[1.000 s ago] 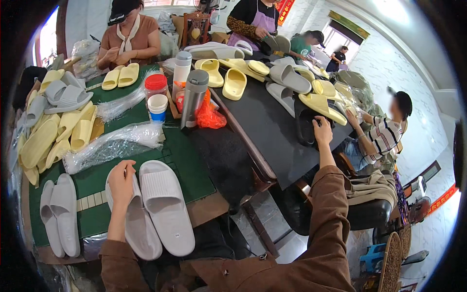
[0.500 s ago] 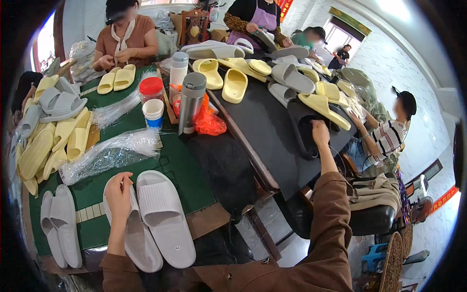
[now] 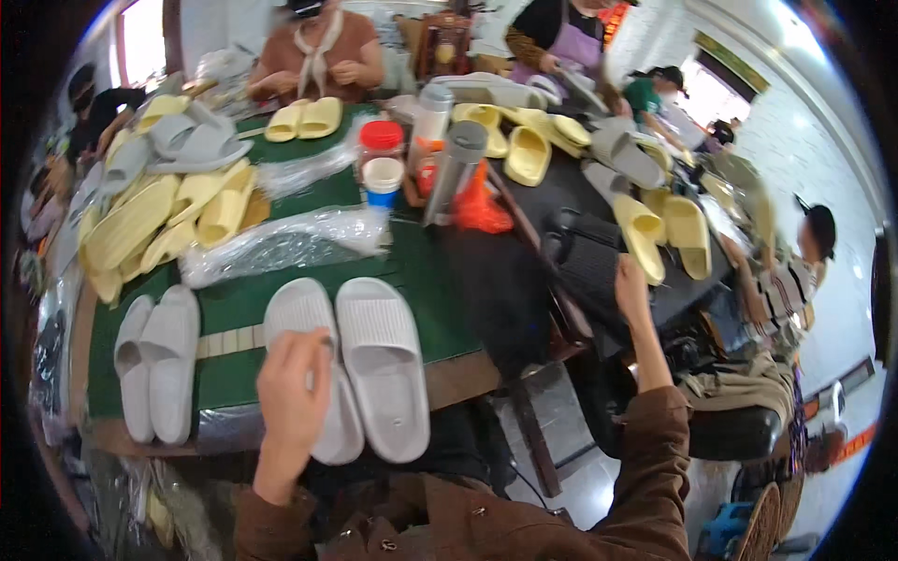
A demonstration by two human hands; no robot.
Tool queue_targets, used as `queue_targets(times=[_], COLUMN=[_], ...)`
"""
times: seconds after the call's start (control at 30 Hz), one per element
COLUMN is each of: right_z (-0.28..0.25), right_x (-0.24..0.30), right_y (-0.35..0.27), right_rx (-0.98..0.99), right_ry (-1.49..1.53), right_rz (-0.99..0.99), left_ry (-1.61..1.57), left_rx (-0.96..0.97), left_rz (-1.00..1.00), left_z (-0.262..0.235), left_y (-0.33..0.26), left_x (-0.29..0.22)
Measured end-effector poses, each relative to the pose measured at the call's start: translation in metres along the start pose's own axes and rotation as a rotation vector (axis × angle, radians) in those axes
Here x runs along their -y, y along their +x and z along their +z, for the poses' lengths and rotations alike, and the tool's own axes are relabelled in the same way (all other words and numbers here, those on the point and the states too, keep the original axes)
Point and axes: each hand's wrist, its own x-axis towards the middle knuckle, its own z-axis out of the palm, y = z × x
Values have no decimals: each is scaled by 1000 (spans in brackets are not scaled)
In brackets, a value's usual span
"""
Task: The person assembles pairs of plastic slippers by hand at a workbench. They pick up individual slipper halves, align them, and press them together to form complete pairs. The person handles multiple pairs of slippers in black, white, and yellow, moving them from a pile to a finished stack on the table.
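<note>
A pair of light grey slide sandals lies at the green table's near edge, the left slide (image 3: 338,421) and the right slide (image 3: 383,355) side by side. My left hand (image 3: 295,397) hovers over the left slide and hides part of it. Its fingers are bent and a little blurred, with a gap between thumb and forefinger. On the dark table to the right, my right hand (image 3: 636,290) is closed at the edge of a black slide sandal (image 3: 585,248). Another grey pair (image 3: 168,374) stands left of my left hand.
Yellow and grey slides (image 3: 140,220) pile up at the left. Bundled clear plastic bags (image 3: 281,248), a paper cup (image 3: 382,178), a red-lidded jar (image 3: 381,145) and a steel bottle (image 3: 456,173) stand mid-table. Yellow slides (image 3: 687,234) lie beyond my right hand; co-workers sit around.
The view has swung, so the tables sit further right in the picture. My right hand and the black slide have come leftward over the dark table. My left hand's fingers have parted slightly.
</note>
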Motion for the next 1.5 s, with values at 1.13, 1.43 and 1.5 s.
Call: queue_targets(times=[1.13, 1.43, 1.5], right_z=[-31, 17, 41], right_x=[133, 296, 319], right_y=[-50, -97, -109], right_rx=[57, 193, 219], right_ry=[-9, 99, 107], right_rz=[-329, -618, -598], left_ry=[595, 705, 740], left_rx=[-152, -188, -250], left_rz=[-90, -308, -300], left_z=[-30, -72, -69], left_y=[-57, -56, -56], left_x=[131, 165, 161])
